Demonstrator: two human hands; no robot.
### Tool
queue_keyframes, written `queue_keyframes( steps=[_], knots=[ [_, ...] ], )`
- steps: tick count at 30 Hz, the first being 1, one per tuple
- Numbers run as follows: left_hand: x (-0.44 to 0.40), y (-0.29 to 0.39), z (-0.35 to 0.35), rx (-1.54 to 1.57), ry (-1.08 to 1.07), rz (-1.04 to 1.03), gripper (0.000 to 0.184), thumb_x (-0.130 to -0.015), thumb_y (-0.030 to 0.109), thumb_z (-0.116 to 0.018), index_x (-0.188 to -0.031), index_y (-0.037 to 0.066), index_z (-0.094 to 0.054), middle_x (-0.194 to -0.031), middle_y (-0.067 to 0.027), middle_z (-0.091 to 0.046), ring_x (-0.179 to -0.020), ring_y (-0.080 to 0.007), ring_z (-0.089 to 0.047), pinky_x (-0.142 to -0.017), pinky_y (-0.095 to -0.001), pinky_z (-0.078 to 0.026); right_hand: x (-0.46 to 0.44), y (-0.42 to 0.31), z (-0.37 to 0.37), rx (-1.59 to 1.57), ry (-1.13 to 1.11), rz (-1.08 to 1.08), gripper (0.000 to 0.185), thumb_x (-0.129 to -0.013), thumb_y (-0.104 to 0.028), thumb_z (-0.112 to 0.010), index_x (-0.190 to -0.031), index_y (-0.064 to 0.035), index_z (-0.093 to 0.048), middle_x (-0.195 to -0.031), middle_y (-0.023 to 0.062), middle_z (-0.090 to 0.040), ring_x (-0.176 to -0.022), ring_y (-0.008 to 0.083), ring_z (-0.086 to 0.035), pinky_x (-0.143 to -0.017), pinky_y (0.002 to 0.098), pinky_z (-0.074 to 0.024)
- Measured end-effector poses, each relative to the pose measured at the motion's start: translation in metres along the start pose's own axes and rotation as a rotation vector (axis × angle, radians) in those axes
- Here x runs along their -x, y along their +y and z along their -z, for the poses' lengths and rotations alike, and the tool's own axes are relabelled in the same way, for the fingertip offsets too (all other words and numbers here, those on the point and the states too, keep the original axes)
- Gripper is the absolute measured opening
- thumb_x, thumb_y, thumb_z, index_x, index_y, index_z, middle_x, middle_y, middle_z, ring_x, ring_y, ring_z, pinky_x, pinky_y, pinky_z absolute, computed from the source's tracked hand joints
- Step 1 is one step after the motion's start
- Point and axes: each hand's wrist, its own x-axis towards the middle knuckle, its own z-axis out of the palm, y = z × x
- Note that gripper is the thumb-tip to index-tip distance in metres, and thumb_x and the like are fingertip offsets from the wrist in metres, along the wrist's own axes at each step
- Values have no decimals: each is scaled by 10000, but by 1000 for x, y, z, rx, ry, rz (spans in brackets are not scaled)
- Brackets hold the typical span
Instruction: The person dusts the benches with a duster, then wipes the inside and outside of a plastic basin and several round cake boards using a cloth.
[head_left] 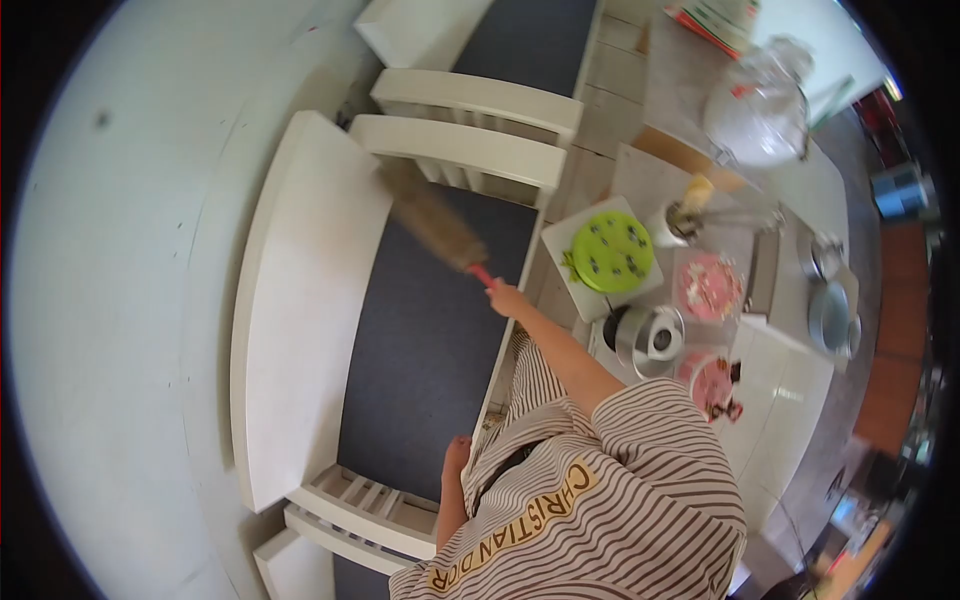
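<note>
My right hand (pixel 507 299) is closed around the red handle of a brown duster (pixel 436 222). Motion blurs the duster's fluffy head, which lies over the dark seat pad (pixel 430 330) of a white bench, its far end close to the armrest. My left hand (pixel 457 455) hangs low by the front edge of the same bench. Its fingers look curled in, and no object shows in it.
White bench backrest (pixel 300 320) stands along the pale wall. More benches adjoin both ends. Right of me, a table carries a green cake (pixel 612 250), pink cakes (pixel 710 285), a metal pot (pixel 650 338), a tool holder (pixel 676 224) and a plastic-wrapped bundle (pixel 755 110).
</note>
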Motion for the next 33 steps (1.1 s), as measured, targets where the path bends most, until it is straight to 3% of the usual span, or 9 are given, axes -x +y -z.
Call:
queue_keyframes(
  steps=[4, 9, 15, 18, 20, 24, 26, 30, 33],
  knots=[
    [-1, 9, 32, -115, 49, -149, 344, -779, 258, -465, -979, -19, -508, -952, -207, -543, -911, -331, -511, -772, -365, -398, 65, -23, -17, 66, -143, 88, 247, -736, -244, -529, -867, -36, -542, -866, 158, -574, -823, 336, -543, -686, 409, -425],
    [15, -21, 48, -22, 13, -382, 353, -789, 270, -460, -983, -22, -504, -953, -186, -550, -911, -297, -521, -758, -346, -407, 148, -1, -75, 777, -264, 203, 166, -672, -162, -559, -792, -64, -618, -815, 112, -601, -770, 242, -581, -650, 358, -436],
    [26, -180, 55, -369, -112, -297, 351, -790, 271, -468, -971, -28, -499, -932, -169, -559, -856, -301, -539, -733, -353, -418, 203, 5, -51, 618, 72, -130, 152, -675, -126, -551, -797, -70, -622, -810, 70, -614, -747, 205, -592, -565, 339, -453],
    [115, -375, 98, -396, -129, -300, 349, -790, 270, -467, -969, -28, -499, -927, -166, -561, -852, -296, -541, -729, -350, -420, 242, -10, -56, 650, 120, -205, 189, -655, -103, -558, -828, -53, -614, -832, 90, -610, -667, 193, -581, -452, 340, -402],
    [114, -406, 104, -391, -141, -317, 347, -791, 269, -466, -968, -28, -500, -923, -164, -562, -849, -291, -542, -725, -347, -421, 252, -2, -84, 956, 412, -247, 188, -618, -67, -568, -795, -14, -605, -765, 106, -599, -543, 160, -521, -353, 295, -274],
    [111, -450, 96, -338, -149, -332, 342, -792, 266, -464, -965, -27, -500, -913, -158, -565, -841, -281, -546, -718, -341, -425, 266, 2, -124, 1155, 616, -363, 120, -629, -58, -555, -735, -47, -608, -690, 83, -563, -512, 156, -496, -348, 296, -268],
    [114, -468, 88, -297, -144, -326, 340, -792, 265, -463, -963, -27, -500, -908, -156, -566, -837, -275, -547, -714, -339, -427, 271, -2, -136, 735, -110, -352, 102, -606, -38, -564, -698, -74, -586, -630, 68, -499, -503, 145, -463, -359, 289, -266],
    [27, -390, 35, -201, -124, -325, 336, -793, 263, -461, -960, -26, -501, -899, -151, -569, -830, -265, -551, -707, -333, -430, 306, -6, -179, 1025, -288, -189, 108, -569, -22, -577, -659, -79, -560, -593, 29, -468, -499, 139, -436, -362, 287, -249],
    [72, -292, 38, -161, -233, -309, 326, -789, 241, -466, -977, -23, -501, -866, -134, -574, -799, -216, -556, -684, -300, -437, 317, -1, -188, 1276, -359, 61, 120, -542, -16, -588, -638, -61, -531, -571, 3, -443, -497, 143, -424, -375, 281, -244]
  ],
)
